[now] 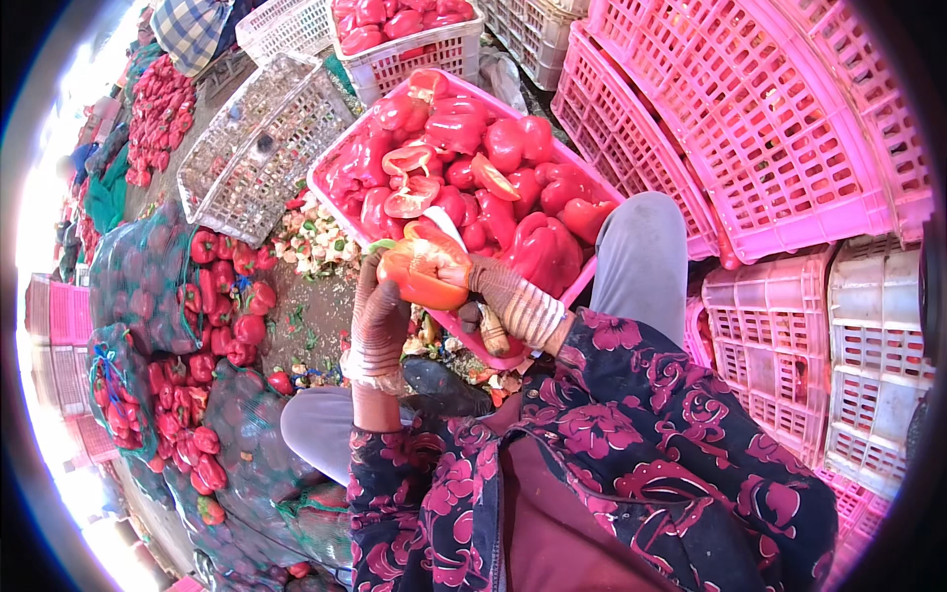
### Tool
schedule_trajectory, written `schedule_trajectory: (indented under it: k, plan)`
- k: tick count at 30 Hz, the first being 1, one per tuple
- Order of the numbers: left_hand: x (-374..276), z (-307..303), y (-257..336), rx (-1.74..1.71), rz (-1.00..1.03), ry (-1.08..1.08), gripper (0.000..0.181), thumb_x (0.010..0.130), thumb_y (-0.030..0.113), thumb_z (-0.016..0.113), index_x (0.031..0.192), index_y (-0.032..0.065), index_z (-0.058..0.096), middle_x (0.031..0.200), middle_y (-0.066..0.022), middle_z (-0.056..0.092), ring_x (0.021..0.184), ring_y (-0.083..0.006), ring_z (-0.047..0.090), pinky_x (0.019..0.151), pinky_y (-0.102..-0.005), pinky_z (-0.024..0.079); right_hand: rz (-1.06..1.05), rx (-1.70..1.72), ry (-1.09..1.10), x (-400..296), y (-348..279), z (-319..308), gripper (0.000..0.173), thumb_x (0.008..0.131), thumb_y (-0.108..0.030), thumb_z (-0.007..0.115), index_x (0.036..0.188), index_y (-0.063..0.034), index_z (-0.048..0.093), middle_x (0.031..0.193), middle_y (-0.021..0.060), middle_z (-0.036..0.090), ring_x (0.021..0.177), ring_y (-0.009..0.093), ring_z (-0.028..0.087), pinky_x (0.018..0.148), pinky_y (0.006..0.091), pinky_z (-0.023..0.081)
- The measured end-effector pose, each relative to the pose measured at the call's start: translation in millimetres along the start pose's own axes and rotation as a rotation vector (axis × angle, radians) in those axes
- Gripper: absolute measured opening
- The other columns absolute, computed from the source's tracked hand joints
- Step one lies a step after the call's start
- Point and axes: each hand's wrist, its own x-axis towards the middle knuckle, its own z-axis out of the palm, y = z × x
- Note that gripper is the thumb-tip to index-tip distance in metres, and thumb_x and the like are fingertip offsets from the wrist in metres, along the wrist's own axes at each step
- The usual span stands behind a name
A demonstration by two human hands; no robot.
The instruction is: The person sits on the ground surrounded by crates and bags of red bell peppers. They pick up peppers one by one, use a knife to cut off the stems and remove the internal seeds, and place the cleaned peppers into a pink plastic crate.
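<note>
My left hand point(379, 314), in a brown knitted glove, holds an orange-red bell pepper point(423, 275) from its left side. The pepper is cut open, with pale core and seeds showing, and a green stem sits at its left end. My right hand point(510, 296), gloved alike, grips a knife by its wooden handle point(492, 331), while its fingers touch the pepper's right side. A pale strip point(445, 226) shows beyond the pepper; I cannot tell whether it is the blade. Just under and beyond both hands stands a pink plastic crate point(592, 174) heaped with red bell peppers point(455, 122), some halved.
Pepper cores and trimmings point(318, 240) lie on the floor at left. A soiled white crate point(259, 148) lies behind them. Green mesh sacks point(144, 274) and loose red peppers point(229, 296) spread leftward. Stacked pink crates point(740, 111) and white crates point(877, 355) stand close on the right.
</note>
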Motion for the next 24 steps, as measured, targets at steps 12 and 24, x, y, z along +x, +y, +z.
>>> schedule_trajectory:
  k: [12, 24]
  plan:
    - [-25, 13, 5, 1.358, 0.117, 0.188, 0.056, 0.066, 0.005, 0.072, 0.115, 0.0007, 0.047, 0.105, -0.0142, 0.059, 0.098, -0.0226, 0.058, 0.086, -0.0332, 0.047, -0.493, -1.107, 0.202, -14, -13, 15, 0.05, 0.071, -0.025, 0.07, 0.113, -0.0047, 0.05, 0.099, 0.0219, 0.061, 0.091, 0.037, 0.061, 0.077, 0.0422, 0.05]
    - [-33, -17, -30, 1.148, -0.022, 0.308, 0.048, 0.062, 0.008, 0.069, 0.105, 0.0023, 0.046, 0.086, -0.0156, 0.062, 0.08, -0.027, 0.064, 0.072, -0.035, 0.051, -0.406, -1.161, 0.175, -20, 5, 28, 0.046, 0.076, -0.025, 0.065, 0.112, -0.0038, 0.048, 0.089, 0.0235, 0.062, 0.083, 0.041, 0.061, 0.073, 0.0452, 0.049]
